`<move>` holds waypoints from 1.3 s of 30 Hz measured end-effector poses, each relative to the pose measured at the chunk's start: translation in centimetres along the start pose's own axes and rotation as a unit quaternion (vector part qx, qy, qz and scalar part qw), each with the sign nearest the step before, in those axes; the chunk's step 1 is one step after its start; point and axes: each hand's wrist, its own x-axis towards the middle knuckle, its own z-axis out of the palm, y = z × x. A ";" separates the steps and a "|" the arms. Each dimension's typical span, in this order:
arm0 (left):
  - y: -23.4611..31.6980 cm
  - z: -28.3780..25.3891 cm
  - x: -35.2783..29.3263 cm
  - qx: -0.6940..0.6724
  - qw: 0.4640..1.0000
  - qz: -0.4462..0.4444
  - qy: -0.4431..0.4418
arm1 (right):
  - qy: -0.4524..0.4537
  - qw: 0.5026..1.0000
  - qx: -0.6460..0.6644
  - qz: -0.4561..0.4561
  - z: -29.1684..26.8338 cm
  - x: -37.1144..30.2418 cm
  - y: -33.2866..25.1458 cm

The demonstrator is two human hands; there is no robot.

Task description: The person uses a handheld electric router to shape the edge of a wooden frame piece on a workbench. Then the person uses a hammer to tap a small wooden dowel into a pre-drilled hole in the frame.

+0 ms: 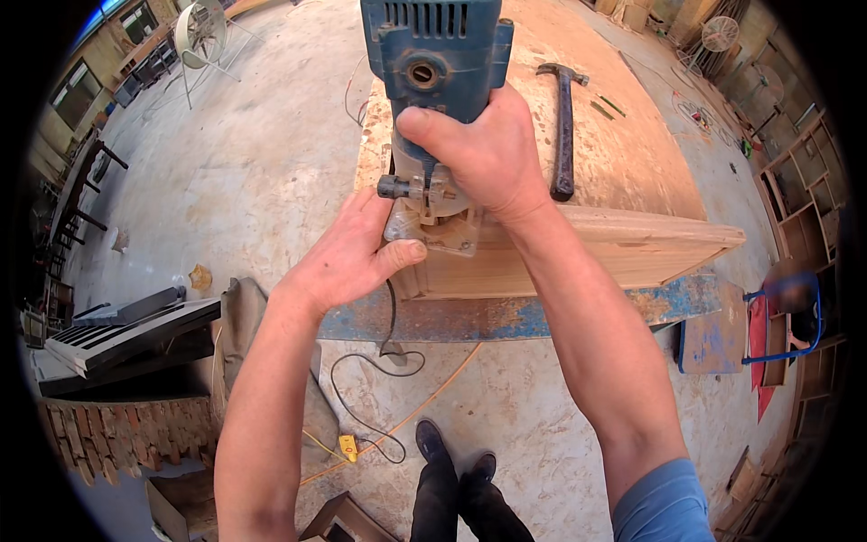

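My right hand (483, 149) is wrapped around the body of a blue trim router (438, 54), its thumb across the front. The router stands upright, its clear base (442, 237) at the left end of a light wooden panel (623, 246). My left hand (348, 253) grips that end of the panel beside the base. Its thumb lies on the near side, close to the base, and its fingertips are partly hidden behind the router. The bit is not clearly visible.
Behind the panel, a claw hammer (564, 126) lies on the wooden worktop (623, 154). A paint-stained blue bench edge (506, 318) runs in front. A black cord (339, 379) and yellow connector (349, 447) trail over the floor near my feet. Stacked boards (135, 330) stand at left.
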 end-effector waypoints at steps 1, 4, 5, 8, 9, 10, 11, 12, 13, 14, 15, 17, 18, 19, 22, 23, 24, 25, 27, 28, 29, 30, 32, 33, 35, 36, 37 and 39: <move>0.0 0.0 0.0 0.003 1.000 -0.001 -0.002 | 0.000 1.000 0.001 -0.002 0.0 0.0 0.1; -0.1 0.1 0.1 0.002 1.000 0.006 -0.001 | -0.001 1.000 -0.006 -0.003 0.0 0.0 -0.1; -0.1 0.1 0.1 -0.001 1.000 0.009 0.001 | -0.001 1.000 -0.009 -0.002 0.0 0.0 -0.2; 0.0 0.0 0.1 0.011 1.000 -0.003 -0.013 | -0.001 1.000 -0.012 -0.006 -0.2 0.0 0.0; 0.0 0.0 0.1 0.008 1.000 -0.001 -0.011 | 0.000 1.000 -0.011 -0.004 -0.2 0.0 0.0; 0.0 0.0 0.1 0.005 1.000 0.000 -0.008 | 0.000 1.000 -0.009 -0.003 -0.1 0.0 0.0; -0.1 0.0 0.1 0.002 1.000 0.001 -0.006 | 0.001 1.000 -0.008 -0.002 -0.1 0.1 0.0; -0.1 0.1 0.1 0.001 1.000 0.008 0.003 | 0.001 1.000 -0.005 -0.003 0.0 0.1 0.0; -0.2 0.2 0.1 0.001 1.000 0.014 0.013 | 0.002 1.000 -0.003 -0.004 0.1 0.1 0.0; -0.2 0.2 0.1 0.000 1.000 0.021 0.022 | 0.002 1.000 -0.001 -0.005 0.1 0.1 0.0; -0.1 0.1 0.1 0.005 1.000 0.009 0.008 | 0.000 1.000 0.001 -0.007 0.0 0.1 0.1; 0.1 -0.1 0.1 0.013 1.000 -0.009 -0.012 | -0.003 1.000 0.005 -0.011 -0.1 0.1 0.2; 0.1 -0.2 0.1 0.016 1.000 -0.015 -0.018 | -0.005 1.000 0.005 -0.010 -0.1 0.1 0.2; 0.1 -0.2 0.1 0.017 1.000 -0.016 -0.017 | -0.006 1.000 0.005 -0.009 -0.1 0.1 0.2; 0.1 -0.2 0.1 0.021 0.999 -0.019 -0.018 | -0.010 1.000 0.014 -0.007 -0.1 0.2 0.3; 0.1 -0.2 0.1 0.023 0.999 -0.021 -0.020 | -0.011 1.000 0.019 -0.007 -0.1 0.2 0.3; 0.2 -0.3 0.1 0.025 0.999 -0.022 -0.022 | -0.012 1.000 0.015 -0.005 -0.1 0.2 0.3; 0.2 -0.3 0.2 0.028 0.999 -0.025 -0.026 | -0.012 1.000 0.010 -0.003 -0.1 0.2 0.2; 0.3 -0.4 0.2 0.026 0.999 -0.024 -0.031 | -0.014 1.000 0.012 0.000 -0.2 0.2 0.2; 0.3 -0.3 0.2 0.022 0.999 -0.021 -0.032 | -0.016 1.000 0.018 0.001 -0.2 0.1 0.2; 0.2 -0.3 0.3 0.017 0.999 -0.018 -0.033 | -0.017 1.000 0.023 0.002 -0.2 0.1 0.2; 0.1 -0.2 0.2 0.020 1.000 -0.006 -0.023 | -0.019 1.000 0.020 -0.001 -0.2 0.1 0.1; -0.4 0.0 0.1 0.027 0.999 0.017 -0.004 | -0.021 1.000 0.014 -0.008 -0.2 0.0 0.0; -0.4 0.1 0.1 0.026 0.999 0.025 0.006 | -0.023 1.000 0.017 -0.003 -0.3 -0.1 -0.1; -0.4 0.3 0.1 0.024 0.998 0.043 0.026 | -0.026 0.999 0.023 0.006 -0.3 -0.2 -0.3; -0.3 0.3 0.1 0.026 0.999 0.042 0.021 | -0.026 0.999 0.021 0.005 -0.3 -0.3 -0.3; -0.1 0.1 0.1 0.029 0.999 0.042 0.016 | -0.025 1.000 0.019 0.004 -0.4 -0.3 -0.2; 0.0 0.0 0.1 0.028 0.999 0.035 0.004 | -0.025 1.000 0.014 0.004 -0.5 -0.4 -0.3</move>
